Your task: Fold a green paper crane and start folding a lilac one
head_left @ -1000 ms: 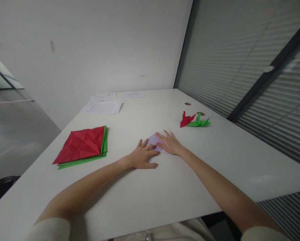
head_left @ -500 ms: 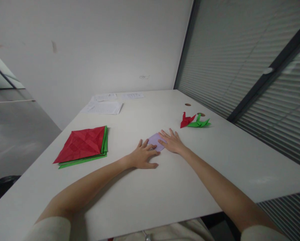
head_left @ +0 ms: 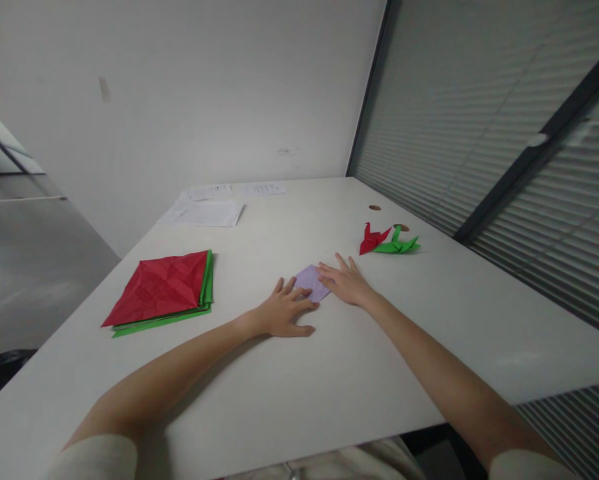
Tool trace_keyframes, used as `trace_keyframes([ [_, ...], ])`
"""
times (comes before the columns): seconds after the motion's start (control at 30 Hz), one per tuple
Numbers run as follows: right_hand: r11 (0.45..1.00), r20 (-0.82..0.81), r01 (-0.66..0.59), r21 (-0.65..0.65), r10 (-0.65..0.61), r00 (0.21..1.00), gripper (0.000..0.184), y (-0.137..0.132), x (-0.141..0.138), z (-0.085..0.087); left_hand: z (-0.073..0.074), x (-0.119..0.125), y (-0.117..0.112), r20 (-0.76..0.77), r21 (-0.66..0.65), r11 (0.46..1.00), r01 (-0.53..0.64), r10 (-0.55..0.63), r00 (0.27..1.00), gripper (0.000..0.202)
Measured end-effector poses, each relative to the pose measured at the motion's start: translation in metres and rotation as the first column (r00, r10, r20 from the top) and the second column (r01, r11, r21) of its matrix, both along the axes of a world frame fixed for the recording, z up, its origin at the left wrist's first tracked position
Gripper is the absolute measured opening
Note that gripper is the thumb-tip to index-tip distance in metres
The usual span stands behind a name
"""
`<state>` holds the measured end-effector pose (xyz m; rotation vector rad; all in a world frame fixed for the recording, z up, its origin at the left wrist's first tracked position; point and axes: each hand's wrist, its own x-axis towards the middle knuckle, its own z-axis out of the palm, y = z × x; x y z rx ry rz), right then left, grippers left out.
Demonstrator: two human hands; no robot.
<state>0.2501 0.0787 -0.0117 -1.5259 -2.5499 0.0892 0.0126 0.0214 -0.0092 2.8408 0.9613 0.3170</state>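
A small piece of folded purple paper (head_left: 310, 279) lies flat on the white table (head_left: 299, 387) between my hands. My left hand (head_left: 285, 311) rests with spread fingers on its near left edge, the fingertips on the paper and the thumb on the table. On the paper's right side lies my right hand (head_left: 345, 280), its fingers spread and pointing up and left. Parts of the paper are hidden under the fingers of both hands.
To the left sits a stack of creased red paper (head_left: 162, 283) and green paper (head_left: 207, 287). A red folded bird (head_left: 372, 239) and a green folded bird (head_left: 398, 244) stand at the right. Printed sheets (head_left: 212, 213) lie farther back, and window blinds (head_left: 479, 120) border the right side.
My right hand's fingers have shifted slightly on the paper, showing a little more of it. My left hand stays in place; the view has moved very slightly.
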Motion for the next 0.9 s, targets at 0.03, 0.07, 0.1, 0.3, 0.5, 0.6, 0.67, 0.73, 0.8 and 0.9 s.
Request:
trace_keyframes([
  [0.03,0.999,-0.009,0.031,0.023,-0.031,0.999,0.061,0.001,0.0,0.0,0.0,0.0,0.0,0.005,0.002,1.0,-0.001,0.001,1.0,0.062],
  [0.07,0.998,-0.027,0.054,0.043,-0.053,0.998,0.06,0.002,0.001,0.001,-0.001,0.0,0.0,0.01,0.003,1.0,-0.001,0.001,1.0,0.062],
  [0.1,0.996,-0.053,0.063,0.061,-0.06,0.997,0.059,0.002,0.001,0.001,-0.001,0.0,0.0,0.016,0.003,1.0,-0.002,0.002,1.0,0.061],
  [0.3,0.98,-0.216,-0.2,0.024,0.2,0.956,0.038,0.0,0.005,0.005,-0.001,-0.001,-0.002,0.064,0.024,1.0,0.006,-0.008,0.998,0.06],
  [0.5,0.97,-0.167,-0.242,0.023,0.242,0.956,0.044,-0.006,0.007,0.01,0.003,0.0,-0.003,0.185,0.155,0.986,-0.054,0.025,0.982,0.04],
  [0.6,0.968,-0.113,-0.234,0.091,0.243,0.963,0.04,-0.011,0.003,0.014,0.003,0.002,-0.003,0.224,0.204,0.975,-0.09,0.044,0.974,0.032],
  [0.67,0.957,-0.086,-0.257,0.132,0.269,0.959,0.032,-0.013,0.0,0.016,0.003,0.002,-0.003,0.251,0.248,0.961,-0.12,0.056,0.966,0.027],
  [0.73,0.945,-0.094,-0.293,0.145,0.308,0.947,0.025,-0.014,-0.003,0.016,0.004,0.003,-0.003,0.276,0.298,0.943,-0.148,0.063,0.959,0.02],
  [0.8,0.941,-0.169,-0.309,0.139,0.33,0.929,0.023,-0.015,-0.007,0.013,0.004,0.003,-0.002,0.278,0.335,0.931,-0.148,0.052,0.959,0.016],
  [0.9,0.969,-0.421,-0.226,0.103,0.248,0.872,0.022,-0.015,-0.013,0.007,0.003,0.004,0.0,0.258,0.338,0.936,-0.099,0.009,0.966,0.016],
])
